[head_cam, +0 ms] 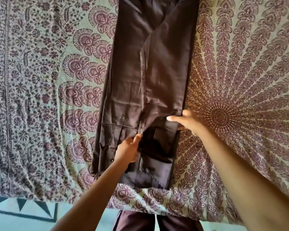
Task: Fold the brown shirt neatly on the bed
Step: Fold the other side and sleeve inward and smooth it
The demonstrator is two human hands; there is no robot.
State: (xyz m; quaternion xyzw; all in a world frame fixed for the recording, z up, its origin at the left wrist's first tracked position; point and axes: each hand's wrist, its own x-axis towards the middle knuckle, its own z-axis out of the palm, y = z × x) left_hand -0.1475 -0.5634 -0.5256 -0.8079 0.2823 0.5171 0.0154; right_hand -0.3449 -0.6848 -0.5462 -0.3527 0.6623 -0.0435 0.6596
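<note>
The brown shirt (pixel 148 77) lies lengthwise on the bed, folded into a long narrow strip that runs away from me. Its two side flaps meet along a seam down the middle. My left hand (pixel 128 149) pinches the inner edge of the left flap near the shirt's near end. My right hand (pixel 185 121) grips the right edge of the shirt, thumb on top of the cloth and fingers under it. Between the hands the cloth gapes open into a dark pocket. The far end of the shirt runs out of the frame at the top.
The bed is covered with a patterned cloth (pixel 240 80) in purple and pale green. Its near edge (pixel 140 204) hangs down in front of me. Below it are a pale tiled floor (pixel 23 212) and my dark trousers (pixel 157 222).
</note>
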